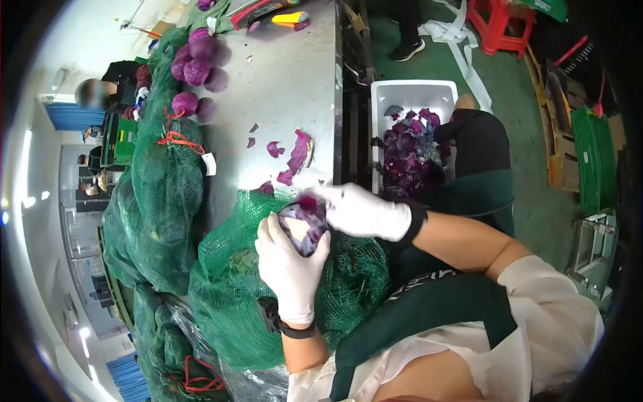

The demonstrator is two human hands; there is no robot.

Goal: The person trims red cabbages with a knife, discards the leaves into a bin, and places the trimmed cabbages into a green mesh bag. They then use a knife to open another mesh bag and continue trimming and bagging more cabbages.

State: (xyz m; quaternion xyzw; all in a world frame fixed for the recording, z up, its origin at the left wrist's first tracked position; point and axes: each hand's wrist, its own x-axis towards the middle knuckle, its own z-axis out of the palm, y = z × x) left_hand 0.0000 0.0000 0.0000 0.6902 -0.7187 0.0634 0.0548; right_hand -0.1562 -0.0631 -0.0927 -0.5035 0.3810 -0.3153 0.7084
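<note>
My left hand [290,271], in a white glove with a dark watch at the wrist, is closed around a red cabbage [311,232]. The pale cut stem of the cabbage faces up. Against the far side of the cabbage is my right hand [365,212], also gloved in white, its fingers smeared by motion beside a purple leaf. Beneath both hands spreads an open green mesh sack [234,295]. Several torn purple leaves [299,153] lie close by on the metal table [268,87].
Several whole red cabbages [196,72] sit along the table's edge near tied green mesh sacks [164,181]. A yellow-handled knife [290,18] lies at the table's end. A white bin [415,88] of purple leaves stands beside the table. On the floor is a red stool [502,30]. Other people are in the background.
</note>
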